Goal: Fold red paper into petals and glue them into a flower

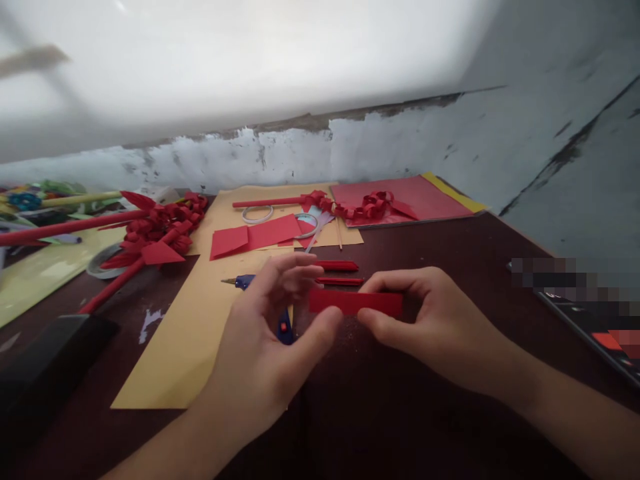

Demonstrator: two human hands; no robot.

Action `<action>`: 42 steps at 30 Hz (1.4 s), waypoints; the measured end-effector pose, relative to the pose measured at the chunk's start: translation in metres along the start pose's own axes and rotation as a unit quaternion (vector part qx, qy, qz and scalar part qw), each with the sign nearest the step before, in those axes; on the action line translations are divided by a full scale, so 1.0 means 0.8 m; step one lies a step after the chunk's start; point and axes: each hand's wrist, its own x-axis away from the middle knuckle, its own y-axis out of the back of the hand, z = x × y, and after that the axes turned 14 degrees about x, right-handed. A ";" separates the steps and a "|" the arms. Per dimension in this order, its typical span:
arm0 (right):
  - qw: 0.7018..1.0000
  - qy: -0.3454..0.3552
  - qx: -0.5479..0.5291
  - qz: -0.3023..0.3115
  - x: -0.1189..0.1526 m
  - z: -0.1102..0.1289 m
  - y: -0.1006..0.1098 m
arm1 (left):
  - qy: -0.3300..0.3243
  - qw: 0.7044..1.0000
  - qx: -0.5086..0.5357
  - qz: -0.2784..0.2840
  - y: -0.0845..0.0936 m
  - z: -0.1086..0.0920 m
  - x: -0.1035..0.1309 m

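My right hand [425,320] pinches a short red paper strip [350,302] between thumb and fingers, holding it level above the dark table. My left hand [280,327] curves around the strip's left end with its fingers apart. The left thumb tip overlaps the strip's lower edge; I cannot tell whether it presses on it. Just beyond the hands lie two folded red paper pieces [340,265]. Partly hidden behind my left hand is a blue tool with a pointed metal tip [243,281] and a red button, like a glue gun.
Yellow paper [165,360] covers the table's left-centre. Red paper cards [255,237], tape rings [257,214] and a curled red paper flower stem [270,202] lie behind. More red paper flowers [160,233] are at left, near a black object [55,360]. A dark-edged device [585,327] lies right.
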 end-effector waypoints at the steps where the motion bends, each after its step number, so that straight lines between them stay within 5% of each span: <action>1: 1.000 0.010 0.002 0.015 0.001 0.000 0.000 | 0.027 1.000 -0.004 0.017 -0.001 0.001 0.001; 11: 0.999 0.028 0.030 -0.023 -0.001 -0.003 0.002 | 0.074 0.997 -0.017 -0.004 0.002 -0.004 0.000; 26: 0.993 0.038 0.007 -0.115 -0.012 -0.007 0.013 | 0.029 0.998 -0.024 -0.059 0.007 -0.008 -0.005; 33: 0.987 0.095 -0.128 0.003 -0.004 -0.013 -0.003 | 0.085 0.996 -0.011 -0.002 -0.002 -0.004 0.004; 42: 0.983 0.102 -0.151 0.040 -0.004 -0.009 -0.013 | 0.096 0.994 0.025 0.043 -0.001 -0.001 0.002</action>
